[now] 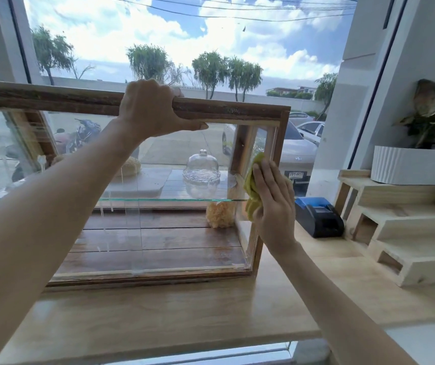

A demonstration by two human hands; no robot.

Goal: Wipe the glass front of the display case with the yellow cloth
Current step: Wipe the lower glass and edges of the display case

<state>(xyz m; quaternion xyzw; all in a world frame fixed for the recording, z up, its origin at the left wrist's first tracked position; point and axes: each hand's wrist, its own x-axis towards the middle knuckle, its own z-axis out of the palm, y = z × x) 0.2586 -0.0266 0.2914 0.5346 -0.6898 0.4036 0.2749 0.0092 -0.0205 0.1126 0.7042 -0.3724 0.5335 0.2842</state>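
The crumpled yellow cloth [252, 192] lay pressed under the flat right hand [273, 200] against the wood-framed glass display case [237, 113]'s right edge; the left hand [150, 109] gripped its top rail. Mid-wipe, seemingly; next, sweep leftward across the pane.

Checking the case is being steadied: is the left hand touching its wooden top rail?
Touching. The head view shows the left hand gripping the wooden top rail, fingers curled over it and thumb pressed along its underside.

The wooden-framed glass display case [227, 111] stands on the pale wooden counter [158, 312]; inside, a clear glass dome [201, 167] sits on its glass shelf [158, 199]; a black-and-blue receipt printer [319, 216] sits right of the case.
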